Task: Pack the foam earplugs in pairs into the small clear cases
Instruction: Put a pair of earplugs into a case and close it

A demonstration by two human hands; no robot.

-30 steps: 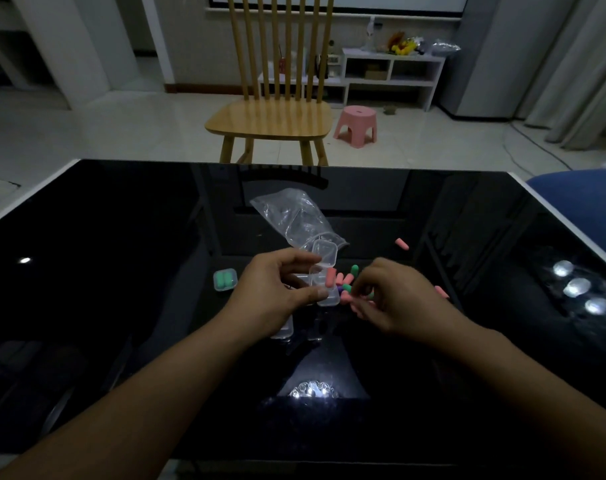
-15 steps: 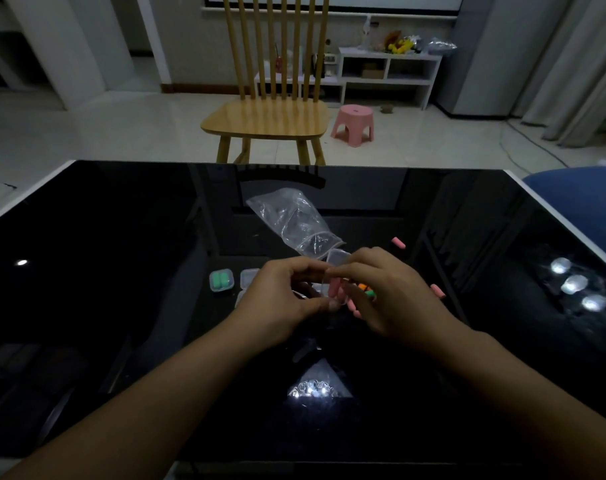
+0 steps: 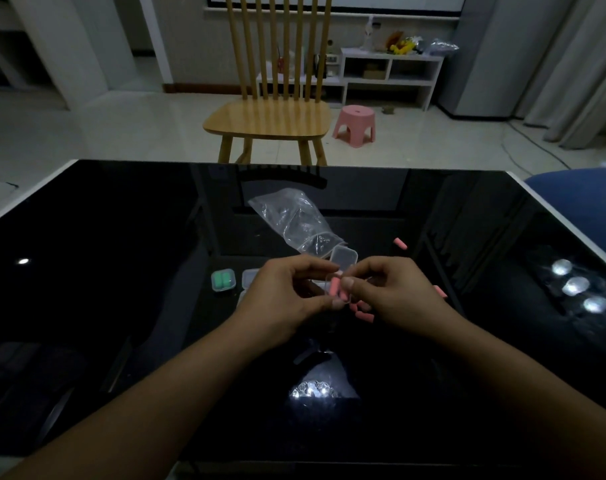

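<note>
Left hand (image 3: pixel 287 299) curled around a small clear case (image 3: pixel 341 271), lid flipped up, held just above the black glass table (image 3: pixel 121 306). Right hand (image 3: pixel 395 292) meeting it, thumb and forefinger pinching pink earplugs (image 3: pixel 338 289) at the case's open mouth; how many, hard to tell. More loose pink earplugs (image 3: pixel 362 311) on the glass directly below the right fingers, one (image 3: pixel 400 243) farther out beyond them, another (image 3: pixel 440 291) peeking past the right knuckles. Left of the left hand, a shut case with green earplugs (image 3: pixel 223 280), and another clear case (image 3: pixel 250 277) partly hidden by the knuckles. Crumpled clear plastic bag (image 3: pixel 294 220) just beyond the fingertips. Wooden chair (image 3: pixel 270 119) and pink stool (image 3: pixel 354 125) behind the table.
</note>
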